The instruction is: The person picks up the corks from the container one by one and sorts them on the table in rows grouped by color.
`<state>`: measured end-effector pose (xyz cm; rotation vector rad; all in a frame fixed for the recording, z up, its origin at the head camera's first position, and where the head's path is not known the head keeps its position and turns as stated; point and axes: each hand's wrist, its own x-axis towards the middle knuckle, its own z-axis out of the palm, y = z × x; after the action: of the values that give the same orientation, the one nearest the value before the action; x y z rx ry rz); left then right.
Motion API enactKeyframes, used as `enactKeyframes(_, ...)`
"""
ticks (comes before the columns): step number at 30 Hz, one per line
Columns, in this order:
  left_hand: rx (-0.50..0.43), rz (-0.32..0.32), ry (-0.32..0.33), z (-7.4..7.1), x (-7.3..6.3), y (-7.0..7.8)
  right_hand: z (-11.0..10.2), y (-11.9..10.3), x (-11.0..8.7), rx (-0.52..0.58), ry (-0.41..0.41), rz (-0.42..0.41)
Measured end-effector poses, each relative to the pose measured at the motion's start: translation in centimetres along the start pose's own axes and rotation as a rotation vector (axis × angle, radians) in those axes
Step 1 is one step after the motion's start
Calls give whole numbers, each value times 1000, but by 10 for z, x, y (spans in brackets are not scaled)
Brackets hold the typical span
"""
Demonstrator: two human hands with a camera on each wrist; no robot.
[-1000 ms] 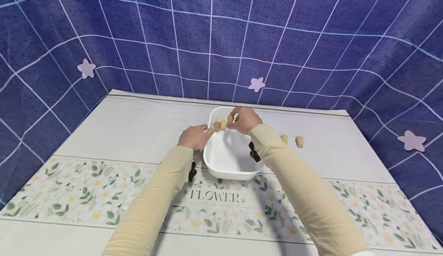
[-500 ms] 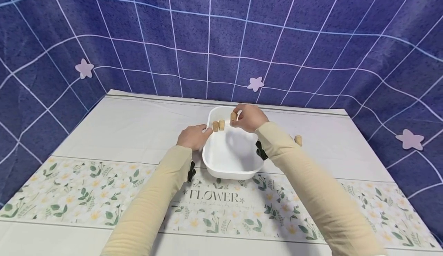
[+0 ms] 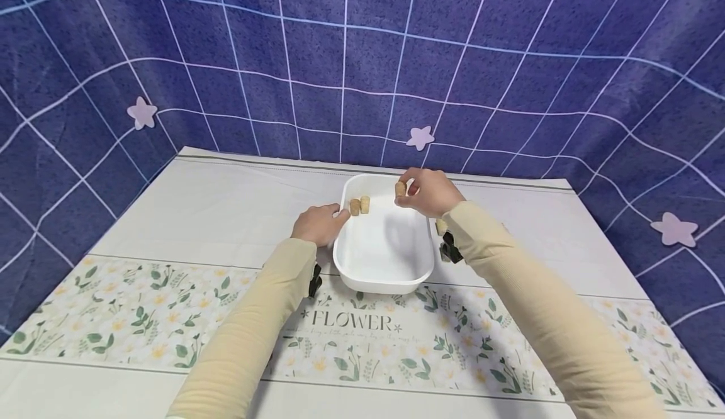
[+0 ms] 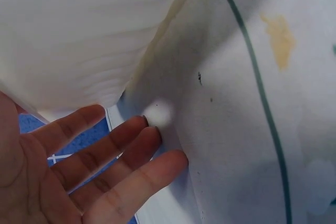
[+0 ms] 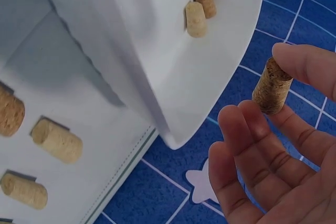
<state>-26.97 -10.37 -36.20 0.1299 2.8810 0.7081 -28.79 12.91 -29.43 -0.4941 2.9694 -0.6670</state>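
Observation:
A white plastic tub [image 3: 385,285] stands on the table. My left hand [image 3: 319,224] holds its left rim, thumb over the edge; in the left wrist view the fingers [image 4: 113,182] spread outside the wall, the index fingertip against it. My right hand [image 3: 430,194] pinches a cork [image 5: 272,86] between thumb and fingertips, raised at the tub's far right rim. Inside the tub, by the far left wall, a darker cork [image 3: 355,207] and a paler cork [image 3: 365,204] stand close together.
Right of the tub, several corks lie on the table, among them a pale cork [image 5: 58,140] and another [image 5: 24,190]; my right forearm hides most of them in the head view. A blue grid-patterned curtain [image 3: 317,60] hangs behind the table's far edge.
My right hand has moved right with its cork, away from the two corks in the tub to the right rim. The left hand has stayed on the left rim.

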Motion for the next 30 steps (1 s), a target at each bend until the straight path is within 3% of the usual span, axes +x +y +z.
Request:
enactKeyframes(22,-13,-6,-3,0,-1,0,-16,36,-24,-22,14,-66)
enactKeyframes(30,-17,-7,7,1,-1,1,-21,53,-36,-16,20,-44)
